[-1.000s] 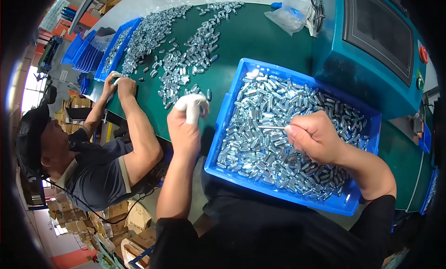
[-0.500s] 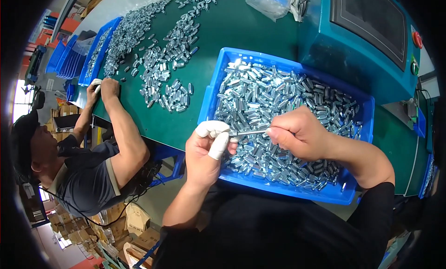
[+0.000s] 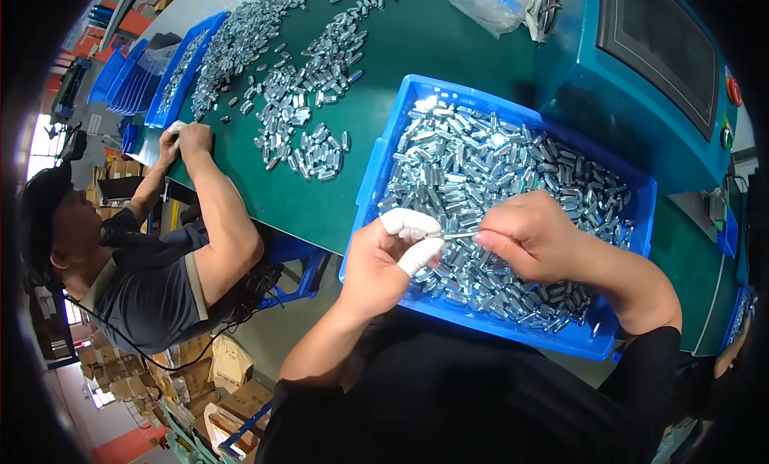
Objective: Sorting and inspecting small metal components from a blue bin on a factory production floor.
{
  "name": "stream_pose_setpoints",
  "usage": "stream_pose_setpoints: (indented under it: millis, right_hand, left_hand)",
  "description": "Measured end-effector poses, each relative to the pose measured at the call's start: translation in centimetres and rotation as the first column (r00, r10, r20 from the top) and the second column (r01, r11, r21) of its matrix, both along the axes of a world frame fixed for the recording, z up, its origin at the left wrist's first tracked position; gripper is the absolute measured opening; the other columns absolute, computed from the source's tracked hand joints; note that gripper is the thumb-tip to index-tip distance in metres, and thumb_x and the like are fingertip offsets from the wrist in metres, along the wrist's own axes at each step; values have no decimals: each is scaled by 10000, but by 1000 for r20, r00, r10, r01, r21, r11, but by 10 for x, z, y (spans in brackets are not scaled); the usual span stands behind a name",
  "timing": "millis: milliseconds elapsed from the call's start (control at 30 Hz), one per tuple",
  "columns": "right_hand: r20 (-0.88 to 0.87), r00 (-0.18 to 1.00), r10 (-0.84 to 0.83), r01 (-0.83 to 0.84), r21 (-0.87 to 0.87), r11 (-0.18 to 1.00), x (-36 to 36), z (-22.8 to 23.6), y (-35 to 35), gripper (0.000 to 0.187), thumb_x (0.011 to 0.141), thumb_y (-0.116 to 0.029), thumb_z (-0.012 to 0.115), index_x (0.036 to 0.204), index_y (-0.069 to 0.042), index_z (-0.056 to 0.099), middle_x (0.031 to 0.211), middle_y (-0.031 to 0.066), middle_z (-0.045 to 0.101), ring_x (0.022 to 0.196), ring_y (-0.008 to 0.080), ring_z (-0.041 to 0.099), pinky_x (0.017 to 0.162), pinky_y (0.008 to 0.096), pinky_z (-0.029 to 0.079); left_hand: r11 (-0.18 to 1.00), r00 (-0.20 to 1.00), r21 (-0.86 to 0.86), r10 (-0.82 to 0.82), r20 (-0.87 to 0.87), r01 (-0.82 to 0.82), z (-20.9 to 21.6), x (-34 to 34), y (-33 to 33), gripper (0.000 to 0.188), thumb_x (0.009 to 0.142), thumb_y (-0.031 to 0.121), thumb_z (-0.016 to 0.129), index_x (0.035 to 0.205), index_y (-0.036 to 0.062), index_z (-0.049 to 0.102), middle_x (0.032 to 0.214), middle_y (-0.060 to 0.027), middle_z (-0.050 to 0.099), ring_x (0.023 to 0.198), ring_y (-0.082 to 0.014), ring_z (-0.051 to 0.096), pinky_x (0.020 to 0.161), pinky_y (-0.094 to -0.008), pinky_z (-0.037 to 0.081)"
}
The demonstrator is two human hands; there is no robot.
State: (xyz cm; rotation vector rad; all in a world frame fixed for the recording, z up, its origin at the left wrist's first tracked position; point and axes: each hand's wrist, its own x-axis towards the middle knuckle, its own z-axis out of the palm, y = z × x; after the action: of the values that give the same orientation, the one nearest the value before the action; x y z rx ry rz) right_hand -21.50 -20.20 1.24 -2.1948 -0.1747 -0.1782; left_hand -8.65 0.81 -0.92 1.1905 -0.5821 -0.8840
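Above the near side of a blue bin (image 3: pixel 376 183), both my hands meet at a thin silvery metal rod (image 3: pixel 460 236). My right hand (image 3: pixel 533 238) pinches the rod's right end between thumb and curled index finger. Its other end runs to the fingertips of my left hand (image 3: pixel 380 260), whose thumb and index finger wear white coverings. Those fingers are closed in a pinch, and what lies between them is mostly hidden. Many small silvery hex metal pieces (image 3: pixel 448 175) fill the bin beneath.
More hex pieces (image 3: pixel 312 103) lie loose on the green table (image 3: pixel 400 47). A teal machine (image 3: pixel 633 103) with a dark screen stands behind the bin at right. A co-worker (image 3: pixel 152 264) sits at left, hands by a narrow blue tray (image 3: pixel 180 75). Cardboard boxes (image 3: pixel 176 368) sit on the floor.
The view has shifted slightly, so the bin and table appear farther right. My hands are closer together, and less of the rod shows between them.
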Motion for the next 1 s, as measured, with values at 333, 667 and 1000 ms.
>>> stream_pose_setpoints:
  millis: [333, 667, 1000]
  right_hand:
    - [-93, 995, 31, -7, 250, 968, -4, 6, 23, 261, 957, -170, 602, 717, -72, 637, 592, 88, 570, 504, 223, 561, 490, 324, 417]
    - [-80, 994, 68, -44, 271, 962, -1, 8, 8, 331, 988, -184, 576, 684, -53, 599, 567, 87, 546, 502, 265, 555, 496, 372, 410]
    - [-75, 963, -259, 267, 386, 883, -4, 19, -15, 395, 1030, -185, 485, 688, -15, 585, 560, 38, 569, 478, 106, 519, 474, 262, 380]
  left_hand:
    - [993, 949, 35, -121, 291, 116, 7, -4, 4, 128, 874, -23, 739, 980, -1, 670, 876, -71, 715, 790, -115, 689, 689, -258, 548]
    - [1000, 827, 6, -1, 563, -2, 4, -6, 3, 180, 841, 4, 777, 1009, 2, 711, 849, -64, 712, 736, -116, 673, 644, -251, 520]
    - [968, 875, -84, 251, 414, -238, 5, -2, 0, 496, 898, -41, 680, 1361, -2, 507, 1223, -92, 595, 886, -108, 566, 799, -253, 480]
